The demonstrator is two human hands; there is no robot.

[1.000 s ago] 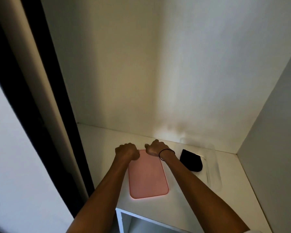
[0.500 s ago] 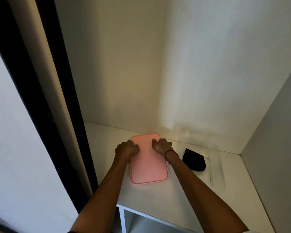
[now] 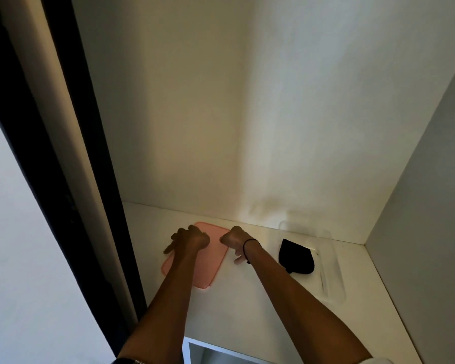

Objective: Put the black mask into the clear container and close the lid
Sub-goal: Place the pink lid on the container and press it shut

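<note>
Already the black mask [image 3: 297,256] lay inside the clear container [image 3: 334,278], while both hands, the left hand [image 3: 188,239] and right hand [image 3: 235,239], clutched the unfitted pink lid [image 3: 195,258].

White shelf top [image 3: 242,306], set in a corner. Cream back wall [image 3: 195,114], grey side wall [image 3: 431,206] on the right. Dark vertical frame strip [image 3: 71,166] w/ beige edge on the left. Open cubby [image 3: 221,357] below shelf front. Dim light, shadows at back.
</note>
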